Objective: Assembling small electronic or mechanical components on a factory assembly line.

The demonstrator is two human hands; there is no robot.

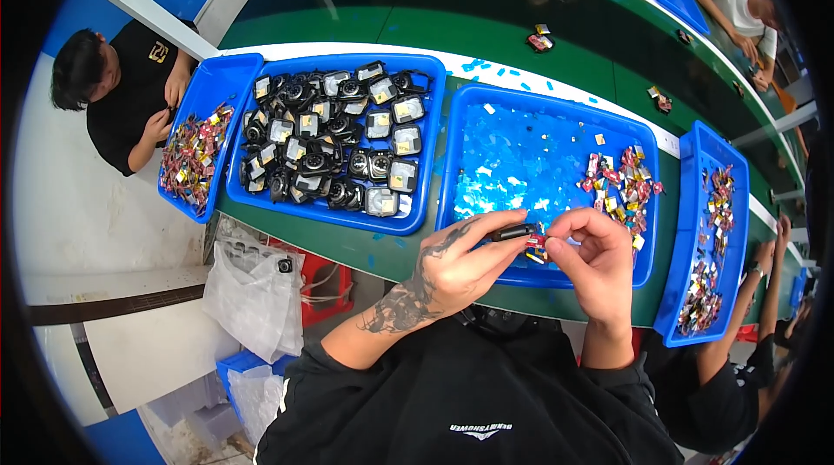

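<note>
My left hand (456,261), with a tattooed wrist, grips a small black device (514,232) between thumb and fingers, over the near edge of a blue tray (447,161). Beside the device, between my hands, is a small red-and-yellow part (536,246); I cannot tell whether it is joined to the device. My right hand (598,256) is closed in a pinch against that spot, and its fingertips hide what they hold. Bits of blue film and a heap of small red-and-yellow parts (612,182) lie in the tray.
To the left, another blue tray (343,61) holds many black camera-like devices (326,139). Blue trays of small parts stand at far left (198,156) and right (704,230). Beyond runs a green belt (434,13) with scattered parts. Co-workers sit left (130,100), right and far right.
</note>
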